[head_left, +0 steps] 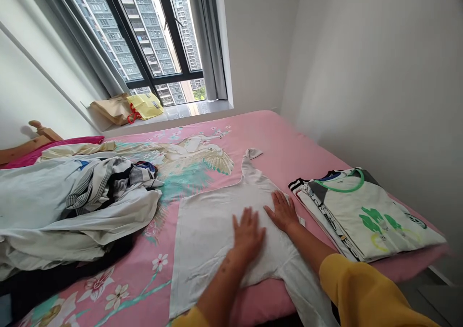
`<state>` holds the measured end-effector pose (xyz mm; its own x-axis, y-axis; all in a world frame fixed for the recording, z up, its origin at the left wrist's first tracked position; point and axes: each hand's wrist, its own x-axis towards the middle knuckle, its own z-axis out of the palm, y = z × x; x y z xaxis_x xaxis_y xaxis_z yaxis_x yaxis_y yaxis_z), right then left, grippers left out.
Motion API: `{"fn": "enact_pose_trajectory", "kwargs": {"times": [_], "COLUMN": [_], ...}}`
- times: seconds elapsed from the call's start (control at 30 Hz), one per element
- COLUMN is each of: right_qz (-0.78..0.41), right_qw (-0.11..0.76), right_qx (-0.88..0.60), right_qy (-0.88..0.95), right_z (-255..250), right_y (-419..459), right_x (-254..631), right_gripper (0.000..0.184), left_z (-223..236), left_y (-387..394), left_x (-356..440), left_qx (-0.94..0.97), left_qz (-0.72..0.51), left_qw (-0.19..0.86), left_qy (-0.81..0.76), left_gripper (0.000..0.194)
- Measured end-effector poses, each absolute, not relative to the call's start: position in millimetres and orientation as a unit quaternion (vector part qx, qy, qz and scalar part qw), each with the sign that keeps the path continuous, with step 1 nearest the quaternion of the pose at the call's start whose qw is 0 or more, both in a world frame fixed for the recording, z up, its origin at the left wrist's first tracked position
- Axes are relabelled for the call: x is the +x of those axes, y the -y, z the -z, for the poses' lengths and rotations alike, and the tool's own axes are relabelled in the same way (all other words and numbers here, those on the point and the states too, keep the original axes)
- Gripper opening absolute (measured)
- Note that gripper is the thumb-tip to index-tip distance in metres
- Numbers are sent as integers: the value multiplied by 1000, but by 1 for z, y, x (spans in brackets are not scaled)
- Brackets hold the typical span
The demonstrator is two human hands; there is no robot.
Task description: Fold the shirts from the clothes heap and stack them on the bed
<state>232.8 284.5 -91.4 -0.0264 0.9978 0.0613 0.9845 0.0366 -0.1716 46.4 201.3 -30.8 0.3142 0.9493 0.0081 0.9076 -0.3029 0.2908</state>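
Note:
A white long-sleeved shirt (pixel 206 225) lies spread out on the bed, its hem toward the left and one sleeve hanging over the near edge. My left hand (pixel 249 234) rests palm down on the middle of the shirt, fingers spread and slightly blurred. Close to the collar, my right hand (pixel 283 211) also presses flat on the fabric with its fingers stretched out. Neither hand grips anything. The far sleeve is twisted at its cuff (pixel 253 152). Some creases show in the cloth beside my left wrist.
To the right sits a stack of folded shirts (pixel 361 211), the top one with a green collar. A heap of loose clothes (pixel 83 206) covers the left of the pink flowered bed (pixel 275 129). Paper bags (pixel 146 106) stand on the window sill. A wall borders the right side.

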Motion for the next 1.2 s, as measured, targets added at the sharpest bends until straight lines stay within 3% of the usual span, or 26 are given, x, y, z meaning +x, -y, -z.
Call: {"fn": "enact_pose_trajectory", "kwargs": {"times": [0.13, 0.27, 0.47, 0.67, 0.77, 0.9, 1.03, 1.13, 1.2], "right_qz": [-24, -28, -50, -100, -90, -131, -144, -114, -87], "right_qw": [85, 85, 79, 3, 23, 38, 20, 11, 21], "right_qx": [-693, -692, -690, -703, -625, -542, -665, -731, -737], "right_qy": [716, 716, 718, 704, 775, 829, 732, 672, 670], "right_z": [92, 93, 87, 50, 40, 49, 53, 50, 46], "right_y": [-282, -280, -280, -267, -230, -184, -165, -163, -160], "right_x": [234, 235, 237, 216, 196, 201, 255, 281, 274], "right_gripper": [73, 73, 75, 73, 71, 71, 74, 69, 66], "left_z": [45, 47, 47, 38, 35, 40, 42, 39, 38], "left_y": [-182, -145, -77, -38, -34, -45, -44, -31, -23], "left_x": [67, -31, -151, -152, -152, -165, -174, -170, -159], "left_qx": [823, 735, 582, 520, 466, 466, 479, 470, 467], "left_qz": [-97, -23, 13, -112, -145, -169, -197, -208, -230], "left_qw": [143, 103, 54, 88, 174, 235, 240, 226, 162], "left_qy": [-541, -670, -811, -842, -855, -836, -821, -827, -838], "left_gripper": [68, 76, 69, 67, 67, 53, 45, 52, 56]}}
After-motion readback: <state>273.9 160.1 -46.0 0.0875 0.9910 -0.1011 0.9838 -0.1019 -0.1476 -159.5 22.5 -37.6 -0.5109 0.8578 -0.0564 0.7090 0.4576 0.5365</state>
